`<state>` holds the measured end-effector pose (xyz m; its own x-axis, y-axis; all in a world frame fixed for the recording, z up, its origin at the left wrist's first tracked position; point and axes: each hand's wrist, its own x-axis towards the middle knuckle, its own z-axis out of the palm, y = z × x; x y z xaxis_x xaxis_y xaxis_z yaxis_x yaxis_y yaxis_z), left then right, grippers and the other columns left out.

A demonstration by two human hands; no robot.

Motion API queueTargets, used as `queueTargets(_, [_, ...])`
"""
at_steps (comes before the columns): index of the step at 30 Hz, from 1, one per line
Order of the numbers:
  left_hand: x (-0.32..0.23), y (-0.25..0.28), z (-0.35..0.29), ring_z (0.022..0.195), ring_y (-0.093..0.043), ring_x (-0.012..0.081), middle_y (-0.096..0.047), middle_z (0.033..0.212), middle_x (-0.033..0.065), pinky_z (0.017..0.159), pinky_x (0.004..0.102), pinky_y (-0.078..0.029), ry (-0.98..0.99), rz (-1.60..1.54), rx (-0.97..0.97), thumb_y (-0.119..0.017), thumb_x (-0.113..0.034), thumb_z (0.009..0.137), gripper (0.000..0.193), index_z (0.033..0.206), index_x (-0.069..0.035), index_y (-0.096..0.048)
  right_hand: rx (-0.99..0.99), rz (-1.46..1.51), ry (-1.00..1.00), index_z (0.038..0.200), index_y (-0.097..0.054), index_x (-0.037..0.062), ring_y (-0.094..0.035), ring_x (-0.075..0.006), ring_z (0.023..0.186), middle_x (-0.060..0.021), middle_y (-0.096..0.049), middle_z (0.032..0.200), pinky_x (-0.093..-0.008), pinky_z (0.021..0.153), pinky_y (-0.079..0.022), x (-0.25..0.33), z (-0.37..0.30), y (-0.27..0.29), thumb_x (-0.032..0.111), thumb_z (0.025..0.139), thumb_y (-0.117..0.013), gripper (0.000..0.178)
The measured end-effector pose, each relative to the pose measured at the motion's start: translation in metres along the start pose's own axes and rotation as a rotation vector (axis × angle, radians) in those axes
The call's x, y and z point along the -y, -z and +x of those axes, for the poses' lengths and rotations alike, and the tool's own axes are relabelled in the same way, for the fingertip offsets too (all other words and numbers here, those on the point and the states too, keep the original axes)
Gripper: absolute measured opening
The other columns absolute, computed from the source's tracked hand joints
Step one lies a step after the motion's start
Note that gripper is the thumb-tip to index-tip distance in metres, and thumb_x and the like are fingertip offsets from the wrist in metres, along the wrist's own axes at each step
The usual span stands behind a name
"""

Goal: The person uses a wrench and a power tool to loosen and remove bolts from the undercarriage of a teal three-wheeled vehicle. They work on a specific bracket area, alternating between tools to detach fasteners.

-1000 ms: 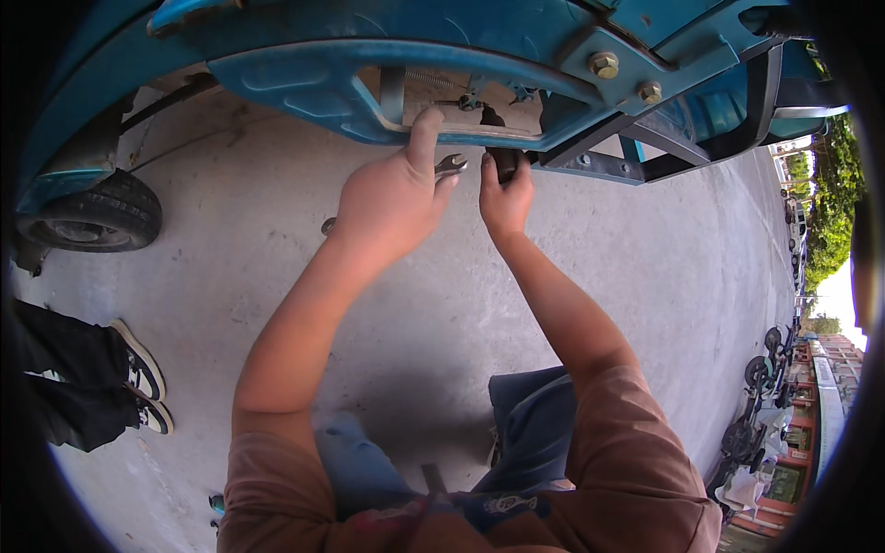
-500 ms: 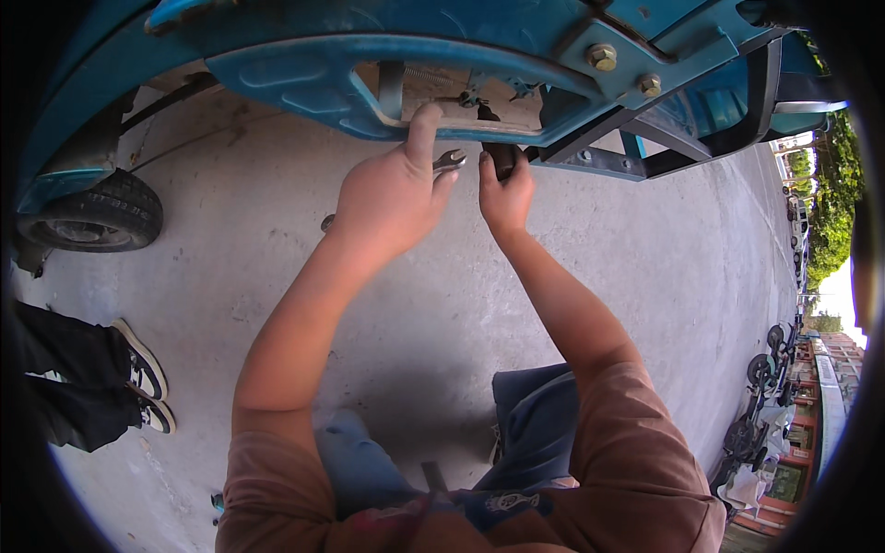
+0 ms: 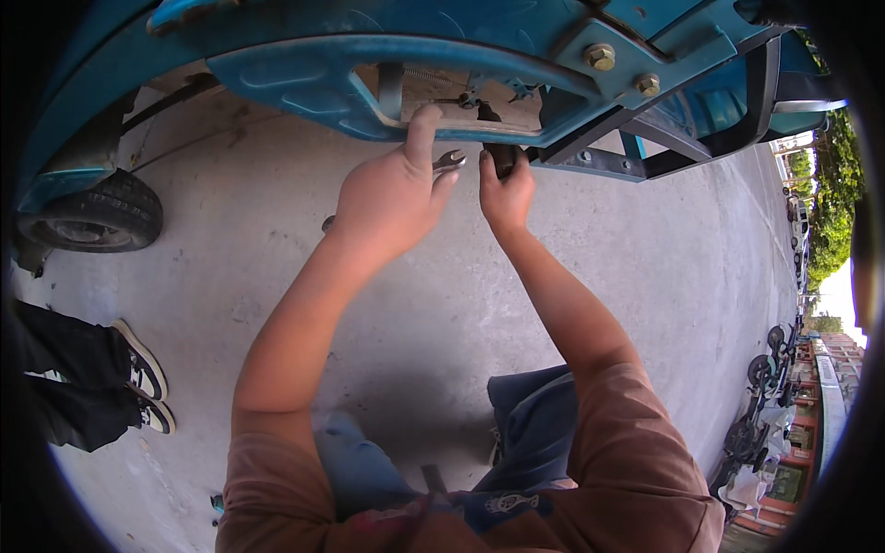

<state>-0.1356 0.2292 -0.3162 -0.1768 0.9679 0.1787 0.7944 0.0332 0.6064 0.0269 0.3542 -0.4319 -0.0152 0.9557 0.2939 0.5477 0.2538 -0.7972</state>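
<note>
A metal wrench is gripped in my left hand; its jaw sticks out past my fingers, and its other end shows on the far side of my wrist. The left thumb lies up against the lower rim of an opening in a blue vehicle frame. My right hand is closed around a thick dark handle-like piece just under that rim. Its narrow upper part reaches toward a small linkage inside the opening. The frame rim hides part of it, so its exact kind is unclear.
Two large bolts sit on a blue bracket at the upper right, above black frame bars. A wheel stands at the left. Another person's shoes are on the concrete floor. Parked two-wheelers line the far right.
</note>
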Motion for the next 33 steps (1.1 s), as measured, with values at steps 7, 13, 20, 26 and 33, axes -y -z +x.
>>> queueTargets(7, [0.001, -0.002, 0.001, 0.071, -0.066, 0.0335, -0.063, 0.081, 0.0119, 0.064, 0.0434, -0.052, 0.021, 0.008, 0.021, -0.068, -0.022, 0.091, 0.075, 0.146, -0.004, -0.021, -0.005, 0.081, -0.009, 0.119, -0.060, 0.0003, -0.068, -0.0358, 0.079, -0.0207, -0.070, 0.089, -0.0411, 0.074, -0.052, -0.009, 0.000, -0.001, 0.025, 0.088, -0.070, 0.042])
queueTargets(13, [0.002, 0.001, 0.001, 0.069, -0.066, 0.0323, -0.062, 0.079, 0.0117, 0.062, 0.0413, -0.052, 0.017, -0.001, 0.030, -0.067, -0.022, 0.091, 0.074, 0.145, -0.003, -0.021, 0.047, -0.012, -0.039, 0.119, -0.060, -0.0002, -0.067, -0.0353, 0.078, -0.0213, -0.069, 0.088, -0.0413, 0.073, -0.052, 0.010, 0.001, 0.007, 0.025, 0.088, -0.070, 0.041])
queueTargets(20, [0.003, -0.003, 0.000, 0.067, -0.066, 0.0328, -0.062, 0.078, 0.0124, 0.061, 0.0419, -0.052, -0.037, -0.017, -0.012, -0.068, -0.021, 0.091, 0.074, 0.145, -0.002, -0.021, -0.033, 0.005, 0.075, 0.126, -0.057, -0.0003, -0.067, -0.0390, 0.083, -0.0235, -0.069, 0.092, -0.0442, 0.075, -0.052, -0.015, -0.003, -0.001, 0.026, 0.087, -0.070, 0.049])
queueTargets(26, [0.002, 0.000, 0.001, 0.068, -0.066, 0.0336, -0.062, 0.078, 0.0124, 0.061, 0.0425, -0.052, -0.017, -0.026, 0.021, -0.068, -0.021, 0.091, 0.074, 0.145, -0.003, -0.021, -0.005, 0.048, 0.041, 0.127, -0.056, -0.0001, -0.067, -0.0369, 0.080, -0.0226, -0.069, 0.089, -0.0423, 0.074, -0.052, -0.010, -0.003, 0.001, 0.026, 0.087, -0.070, 0.050])
queueTargets(33, [0.004, -0.003, 0.001, 0.069, -0.066, 0.0333, -0.063, 0.079, 0.0124, 0.061, 0.0423, -0.052, -0.038, -0.016, -0.017, -0.068, -0.021, 0.091, 0.073, 0.145, -0.003, -0.023, 0.012, 0.000, 0.062, 0.123, -0.058, 0.0001, -0.067, -0.0366, 0.075, -0.0210, -0.068, 0.083, -0.0425, 0.071, -0.052, -0.001, -0.004, 0.004, 0.025, 0.087, -0.071, 0.046])
